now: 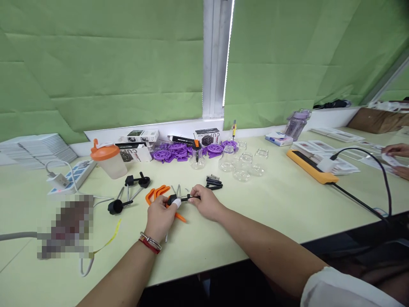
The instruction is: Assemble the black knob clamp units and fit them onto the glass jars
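My left hand (159,217) and my right hand (206,202) meet over the pale green table (271,204), both closed on a small black part with a thin rod (182,198). The left thumb wears a white tip cover. Orange plastic pieces (155,192) lie just left of and under the left hand. Thin metal pins (176,189) stand behind the part. A black comb-like piece (213,182) lies just behind my right hand.
Black knobbed rods (128,192) lie left, near an orange-lidded shaker cup (108,160) and a power strip (73,177). Purple plastic rings (179,151), clear glass jars (243,164) and boxes line the back. A yellow-edged device (311,166) with a black cable lies right, where another person's hands (398,157) work.
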Demonstrator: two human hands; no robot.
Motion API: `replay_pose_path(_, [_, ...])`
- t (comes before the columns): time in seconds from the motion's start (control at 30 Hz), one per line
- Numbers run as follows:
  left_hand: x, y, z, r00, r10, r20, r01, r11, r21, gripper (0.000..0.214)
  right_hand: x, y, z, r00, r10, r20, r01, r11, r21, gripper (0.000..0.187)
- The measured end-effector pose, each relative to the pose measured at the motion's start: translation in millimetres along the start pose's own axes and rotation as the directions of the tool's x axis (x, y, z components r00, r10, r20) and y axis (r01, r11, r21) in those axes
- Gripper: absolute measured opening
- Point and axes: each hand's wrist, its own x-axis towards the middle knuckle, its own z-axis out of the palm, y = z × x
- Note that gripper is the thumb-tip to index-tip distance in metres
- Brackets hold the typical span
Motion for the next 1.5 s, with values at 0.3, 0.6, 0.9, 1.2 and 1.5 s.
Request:
replay_pose_path(0.3, [-4, 6, -5.2, 0.99, 0.138, -0.033, -0.132, 0.981, 0.14, 0.034, -8, 0, -45, 0.996, 0.066, -0.06, -0.077, 0.973, -0.217, 0.005])
replay_pose_path(0.6, [1, 5, -7.5, 0.981, 0.196, 0.008, -0.187, 0.922, 0.34, 0.032, -5, 0, -59, 0.997, -0.07, -0.044, 0.045, 0.904, -0.424, 0.015])
replay_pose_path(0.9, [2, 5, -8.4, 0.978, 0.207, 0.04, -0.205, 0.887, 0.414, 0.034, -5, -3, -72, 0.995, 0.024, -0.095, -0.053, 0.949, -0.311, 0.007])
replay_pose_path(1.2, [-2, 8, -11.0, 0.975, 0.204, 0.09, -0.218, 0.788, 0.576, 0.035, -3, 4, -81, 0.994, 0.096, -0.051, -0.108, 0.941, -0.321, 0.008])
replay_pose_path(1.5, [-14, 22, -14.6, 0.968, 0.246, 0.057, -0.202, 0.617, 0.761, 0.043, -4, -1, -83, 0.988, 0.153, -0.007, -0.147, 0.935, -0.323, 0.009])
